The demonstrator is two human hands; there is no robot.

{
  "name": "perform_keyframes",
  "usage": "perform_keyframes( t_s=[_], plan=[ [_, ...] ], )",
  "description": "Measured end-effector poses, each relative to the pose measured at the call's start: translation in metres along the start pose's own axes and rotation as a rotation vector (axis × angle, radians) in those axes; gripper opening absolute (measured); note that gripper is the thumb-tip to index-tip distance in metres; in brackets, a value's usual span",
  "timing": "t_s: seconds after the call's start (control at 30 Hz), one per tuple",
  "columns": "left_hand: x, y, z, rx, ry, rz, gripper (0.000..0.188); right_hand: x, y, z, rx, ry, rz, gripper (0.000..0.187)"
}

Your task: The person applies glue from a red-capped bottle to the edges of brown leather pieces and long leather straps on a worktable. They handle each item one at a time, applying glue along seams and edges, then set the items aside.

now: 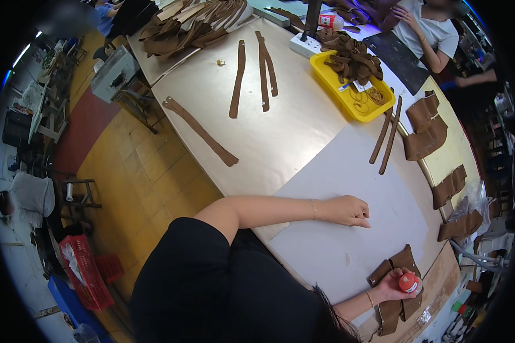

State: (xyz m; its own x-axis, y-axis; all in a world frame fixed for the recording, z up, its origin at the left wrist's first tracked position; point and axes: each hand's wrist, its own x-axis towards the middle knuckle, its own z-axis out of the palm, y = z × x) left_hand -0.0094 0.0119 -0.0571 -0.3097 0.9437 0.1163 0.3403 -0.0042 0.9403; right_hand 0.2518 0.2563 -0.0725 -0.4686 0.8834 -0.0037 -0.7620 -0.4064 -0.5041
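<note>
My left hand (pixel 344 210) is over the grey sheet (pixel 326 171) on the table, its fingers curled closed. Whatever they may hold is hidden or too small to see. At the lower right, my right hand (pixel 388 286) grips a small jar with a red cap (pixel 408 282); the jar's body is mostly hidden. Beneath and around that hand lie flat brown leather-like pieces (pixel 390 318), partly covered by it. Farther off, two narrow brown strips (pixel 390 137) lie side by side near the sheet's far right corner.
A yellow tray (pixel 355 108) holds brown pieces and yellow bands. More brown strips (pixel 203 132) lie at the table's left, with a large stack (pixel 194 28) behind. Folded brown pieces (pixel 426 134) line the right edge. Another person (pixel 423 34) sits at the far right.
</note>
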Motion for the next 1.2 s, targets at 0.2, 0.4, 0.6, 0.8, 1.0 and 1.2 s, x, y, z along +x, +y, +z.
perform_keyframes(
  t_s=[0.2, 0.4, 0.6, 0.8, 1.0, 1.2],
  plan=[
    [0.003, -0.010, 0.008, -0.239, 0.140, -0.033, 0.038, 0.000, 0.003, 0.001, -0.029, -0.064, 0.029, 0.073],
    [0.004, -0.019, 0.013, -0.114, 0.191, 0.232, 0.040, 0.000, 0.005, 0.003, -0.023, -0.128, 0.024, 0.074],
    [-0.003, -0.016, 0.003, -0.171, 0.052, 0.145, 0.049, 0.000, 0.004, -0.003, -0.009, -0.081, -0.004, 0.075],
    [-0.002, -0.020, 0.004, -0.223, 0.026, 0.079, 0.046, 0.003, 0.002, -0.008, -0.019, -0.093, 0.007, 0.078],
    [-0.001, -0.025, 0.006, -0.239, 0.019, 0.083, 0.045, 0.003, 0.003, -0.007, -0.038, -0.099, -0.003, 0.078],
    [-0.003, -0.014, 0.002, -0.303, 0.006, -0.018, 0.041, 0.004, -0.002, -0.012, -0.042, -0.088, -0.007, 0.078]
  ],
)
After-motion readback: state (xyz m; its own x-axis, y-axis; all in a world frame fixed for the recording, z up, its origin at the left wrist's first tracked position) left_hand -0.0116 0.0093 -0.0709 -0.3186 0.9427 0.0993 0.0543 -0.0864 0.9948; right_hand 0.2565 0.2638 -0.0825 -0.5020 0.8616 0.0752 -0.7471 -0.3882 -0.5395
